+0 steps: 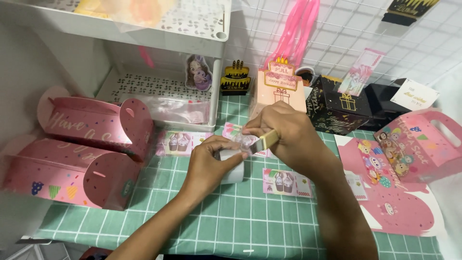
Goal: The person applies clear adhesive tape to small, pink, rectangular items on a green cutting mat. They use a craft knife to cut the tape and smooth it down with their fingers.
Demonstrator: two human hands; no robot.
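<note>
Two forearms rise from the bottom edge over a green gridded mat point(231, 226). Left hand point(209, 163) is curled closed around a white tape roll point(232, 168), which sits just to its right, between both hands. Right hand point(288, 137) pinches a short tape strip point(262, 142) at its fingertips, touching the roll; the strip's long axis slants up toward the right (both hands equally close). Left of the hands lie pink gift boxes point(91, 154); right, a flat pink box sheet point(390, 192).

Both forearms are bare, no sleeves showing. The left hand point(208, 161) and right hand point(288, 134) wear no rings or gloves.
</note>
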